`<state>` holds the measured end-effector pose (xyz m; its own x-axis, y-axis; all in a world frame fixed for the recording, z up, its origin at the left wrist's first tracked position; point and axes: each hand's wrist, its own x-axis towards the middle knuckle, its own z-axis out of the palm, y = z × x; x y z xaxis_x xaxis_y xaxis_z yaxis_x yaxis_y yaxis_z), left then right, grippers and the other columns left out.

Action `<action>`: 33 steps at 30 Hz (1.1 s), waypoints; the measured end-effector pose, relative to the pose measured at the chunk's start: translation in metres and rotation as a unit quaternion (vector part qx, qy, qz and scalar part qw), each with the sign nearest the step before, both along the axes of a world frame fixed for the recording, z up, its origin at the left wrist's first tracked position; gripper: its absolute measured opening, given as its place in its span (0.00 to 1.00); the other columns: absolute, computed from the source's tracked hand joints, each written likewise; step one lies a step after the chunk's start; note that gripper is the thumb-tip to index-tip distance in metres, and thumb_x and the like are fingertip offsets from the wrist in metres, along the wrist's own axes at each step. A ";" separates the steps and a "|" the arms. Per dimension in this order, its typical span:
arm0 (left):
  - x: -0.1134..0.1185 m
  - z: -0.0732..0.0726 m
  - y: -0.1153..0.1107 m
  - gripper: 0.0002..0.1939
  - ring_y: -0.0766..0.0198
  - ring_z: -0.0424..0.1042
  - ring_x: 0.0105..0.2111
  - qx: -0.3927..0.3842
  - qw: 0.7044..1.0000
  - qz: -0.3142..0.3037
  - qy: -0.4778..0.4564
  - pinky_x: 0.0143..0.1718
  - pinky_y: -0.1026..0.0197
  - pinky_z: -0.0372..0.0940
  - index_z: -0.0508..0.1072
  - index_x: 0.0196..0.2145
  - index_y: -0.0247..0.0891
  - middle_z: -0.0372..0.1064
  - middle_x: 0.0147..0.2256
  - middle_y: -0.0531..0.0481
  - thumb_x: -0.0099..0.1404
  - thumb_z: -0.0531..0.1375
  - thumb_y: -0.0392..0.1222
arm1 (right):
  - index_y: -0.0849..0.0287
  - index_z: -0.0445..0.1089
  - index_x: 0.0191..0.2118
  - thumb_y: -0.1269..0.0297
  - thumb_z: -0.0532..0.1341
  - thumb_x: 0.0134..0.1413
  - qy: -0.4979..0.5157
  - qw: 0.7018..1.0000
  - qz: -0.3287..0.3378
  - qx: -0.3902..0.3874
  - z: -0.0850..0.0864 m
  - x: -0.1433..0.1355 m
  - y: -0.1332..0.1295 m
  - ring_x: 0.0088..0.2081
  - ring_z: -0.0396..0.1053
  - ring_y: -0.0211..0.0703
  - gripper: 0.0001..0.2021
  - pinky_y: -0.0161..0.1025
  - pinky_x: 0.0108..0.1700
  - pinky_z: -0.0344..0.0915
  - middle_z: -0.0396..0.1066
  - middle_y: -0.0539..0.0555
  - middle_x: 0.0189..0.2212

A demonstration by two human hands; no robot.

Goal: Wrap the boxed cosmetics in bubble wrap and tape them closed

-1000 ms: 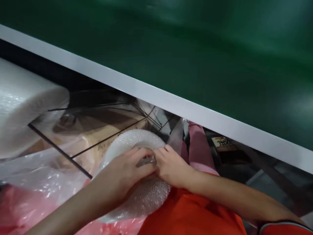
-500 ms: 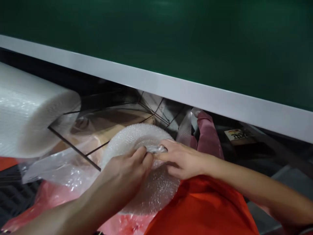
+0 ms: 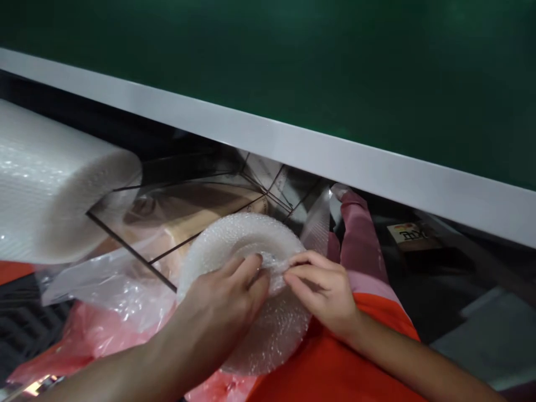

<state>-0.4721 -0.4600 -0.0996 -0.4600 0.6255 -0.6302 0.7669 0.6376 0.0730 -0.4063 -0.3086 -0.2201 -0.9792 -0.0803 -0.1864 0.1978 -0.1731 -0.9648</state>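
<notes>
A roll of clear bubble wrap rests at the lap, its round end facing up. My left hand is closed at the roll's centre, thumb and fingers pinching the film there. On the right side of that centre, my right hand pinches a bit of the same film between thumb and fingertips. A small gap separates the two hands. The exact layer each one grips is hard to make out.
A green table with a pale edge spans the top. At left lies a large bubble wrap roll. Clear plastic bags, pink plastic and a dark wire frame sit nearby. A small labelled box is at right.
My right hand has shifted slightly right and turned, moving apart from my left hand. The left stays at the roll's centre. The view has shifted a little.
</notes>
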 end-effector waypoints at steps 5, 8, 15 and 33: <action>0.003 0.001 0.005 0.10 0.60 0.69 0.28 0.010 0.999 0.036 0.032 0.23 0.59 0.63 0.68 0.31 0.38 0.70 0.36 0.45 0.69 0.52 0.34 | 0.58 0.70 0.25 0.72 0.64 0.51 -0.058 0.998 0.015 -0.031 0.007 -0.020 0.000 0.31 0.71 0.36 0.06 0.33 0.35 0.68 0.72 0.50 0.27; 0.001 0.000 0.004 0.12 0.62 0.70 0.29 0.012 0.997 0.069 0.019 0.24 0.61 0.63 0.67 0.29 0.39 0.69 0.36 0.47 0.70 0.50 0.31 | 0.57 0.69 0.32 0.72 0.63 0.48 -0.135 0.988 0.035 -0.068 0.010 -0.023 -0.002 0.28 0.68 0.35 0.04 0.31 0.31 0.66 0.69 0.47 0.26; -0.005 -0.007 0.002 0.11 0.66 0.68 0.25 -0.051 0.993 0.103 0.019 0.21 0.63 0.60 0.73 0.38 0.38 0.70 0.37 0.49 0.70 0.51 0.32 | 0.58 0.72 0.33 0.67 0.63 0.52 -0.213 0.971 0.058 -0.090 0.008 -0.028 -0.001 0.28 0.68 0.36 0.02 0.32 0.30 0.65 0.71 0.49 0.27; -0.050 -0.021 0.025 0.11 0.59 0.73 0.32 -0.121 0.967 0.205 -0.090 0.32 0.60 0.65 0.74 0.31 0.35 0.72 0.32 0.46 0.67 0.52 0.34 | 0.57 0.68 0.35 0.66 0.61 0.54 -0.150 0.987 0.054 -0.004 0.006 -0.043 -0.010 0.31 0.68 0.38 0.03 0.33 0.32 0.64 0.70 0.49 0.29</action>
